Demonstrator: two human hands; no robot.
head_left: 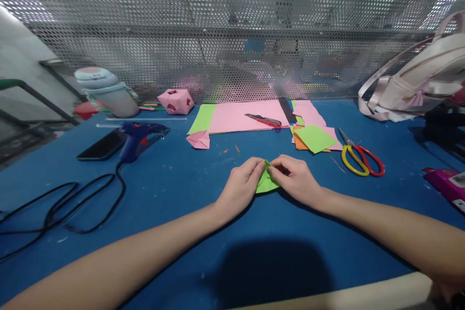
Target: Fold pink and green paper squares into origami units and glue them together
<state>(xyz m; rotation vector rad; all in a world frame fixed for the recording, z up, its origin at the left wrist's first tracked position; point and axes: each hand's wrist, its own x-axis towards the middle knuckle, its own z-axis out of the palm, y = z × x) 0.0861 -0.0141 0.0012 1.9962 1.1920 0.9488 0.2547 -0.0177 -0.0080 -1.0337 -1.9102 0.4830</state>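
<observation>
A small folded green paper (267,183) lies between my two hands at the middle of the blue table (174,252). My left hand (242,185) pinches its left edge, with thumb and fingers pressed together. On the other side, my right hand (296,179) has its thumb and fingers closed on the paper's upper right part. The fingertips of both hands nearly meet at the paper's top. Parts of the paper's folds are hidden under the fingers.
Beyond my hands are pink sheets (232,118), a cutter (265,120), green squares (315,139) and a folded pink piece (199,140). Scissors (358,159) lie right; a glue gun (136,140), phone (101,145), bottle (107,94) and pink paper model (176,101) are left.
</observation>
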